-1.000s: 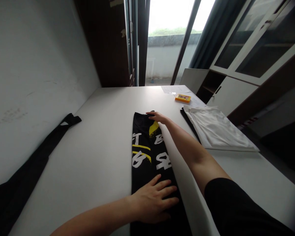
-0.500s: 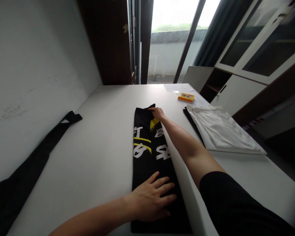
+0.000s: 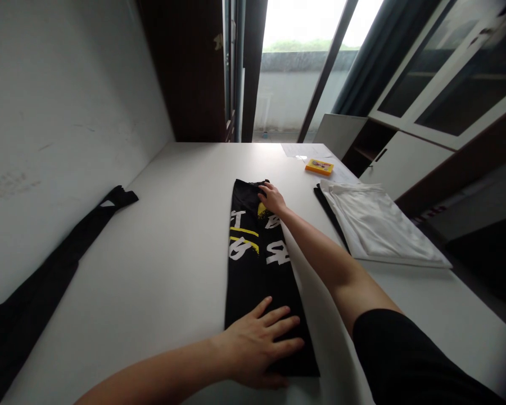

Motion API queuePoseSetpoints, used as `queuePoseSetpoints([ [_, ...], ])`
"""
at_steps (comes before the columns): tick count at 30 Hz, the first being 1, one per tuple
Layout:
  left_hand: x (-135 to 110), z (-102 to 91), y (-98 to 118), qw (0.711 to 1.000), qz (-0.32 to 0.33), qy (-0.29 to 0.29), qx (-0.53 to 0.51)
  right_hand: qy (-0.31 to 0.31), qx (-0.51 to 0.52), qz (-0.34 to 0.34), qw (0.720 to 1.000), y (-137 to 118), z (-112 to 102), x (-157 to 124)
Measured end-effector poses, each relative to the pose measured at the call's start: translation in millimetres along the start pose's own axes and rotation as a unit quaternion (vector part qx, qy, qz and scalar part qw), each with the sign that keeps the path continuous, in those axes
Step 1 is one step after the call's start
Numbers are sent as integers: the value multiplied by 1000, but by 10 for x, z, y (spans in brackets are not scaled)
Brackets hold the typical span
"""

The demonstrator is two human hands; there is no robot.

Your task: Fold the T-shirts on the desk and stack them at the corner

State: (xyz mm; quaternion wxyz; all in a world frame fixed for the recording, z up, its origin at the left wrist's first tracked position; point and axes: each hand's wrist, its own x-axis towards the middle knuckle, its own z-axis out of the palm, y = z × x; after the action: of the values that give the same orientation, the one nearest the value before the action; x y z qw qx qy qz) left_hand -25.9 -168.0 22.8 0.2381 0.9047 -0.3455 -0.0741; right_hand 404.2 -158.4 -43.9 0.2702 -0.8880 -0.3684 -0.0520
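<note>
A black garment [image 3: 255, 264] with white and yellow print lies folded into a long narrow strip down the middle of the white table [image 3: 168, 236]. My left hand [image 3: 259, 344] rests flat on its near end with the fingers spread. My right hand [image 3: 272, 198] reaches to the far end and lies on the cloth there, fingers stretched out over it.
A folded white garment [image 3: 377, 222] lies on a dark one at the right edge. A small yellow box [image 3: 319, 166] and papers [image 3: 297, 149] sit at the far right. Another long black garment [image 3: 46, 275] trails along the left wall. Cabinets stand to the right.
My right hand has slid a little nearer along the strip's far end and now lies flatter on it. The left hand has stayed on the near end.
</note>
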Motion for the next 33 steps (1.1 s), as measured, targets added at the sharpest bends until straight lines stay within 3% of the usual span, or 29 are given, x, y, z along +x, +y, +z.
queuePoseSetpoints([
  [4, 10, 55, 19, 1000, -7, 5, -2, -76, -26, -47, 996, -56, 1, -345],
  [8, 20, 84, 42, 1000, -5, 9, 2, -53, -70, -23, 996, -121, -66, -547],
  [10, 25, 83, 53, 1000, 10, 1, -2, -52, -81, -79, 992, -231, -84, -644],
  [14, 37, 79, 64, 999, 36, -15, -5, -119, -77, -192, 971, -554, -100, -857],
  [19, 47, 80, 70, 999, 36, -13, -1, -92, -71, -268, 956, -837, -142, -1036],
  [26, 36, 118, 74, 999, 53, -10, 5, -154, -46, -292, 943, -957, -105, -1271],
  [33, 45, 145, 107, 994, 103, -22, 15, -223, 4, -351, 909, -1183, -285, -1651],
])
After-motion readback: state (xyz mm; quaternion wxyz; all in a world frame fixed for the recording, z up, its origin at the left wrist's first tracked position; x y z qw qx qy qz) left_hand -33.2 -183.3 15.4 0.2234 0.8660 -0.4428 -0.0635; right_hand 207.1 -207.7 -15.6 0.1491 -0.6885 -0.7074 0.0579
